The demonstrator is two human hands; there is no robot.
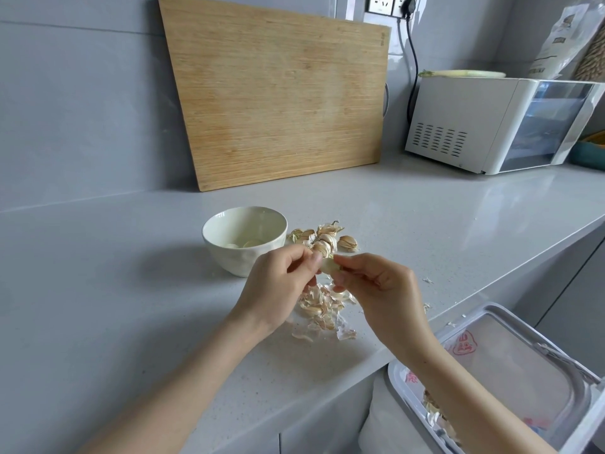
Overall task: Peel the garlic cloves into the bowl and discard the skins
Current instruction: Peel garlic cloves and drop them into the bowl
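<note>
My left hand (278, 286) and my right hand (379, 290) meet above the grey counter, both pinching one pale garlic clove (328, 266) between their fingertips. Behind them stands a white bowl (226, 257) with a few peeled cloves (248, 243) at its bottom. To the right of the bowl lies a cluster of unpeeled cloves (327, 239), one of them (347, 243) a little apart. A heap of papery skins (322, 311) lies on the counter just below my hands.
A wooden cutting board (278, 93) leans on the back wall. A white appliance (497, 126) sits at the right. Below the counter's front edge (376, 358) stands an open bin (484, 365) lined with a plastic bag, some skins (435, 411) inside.
</note>
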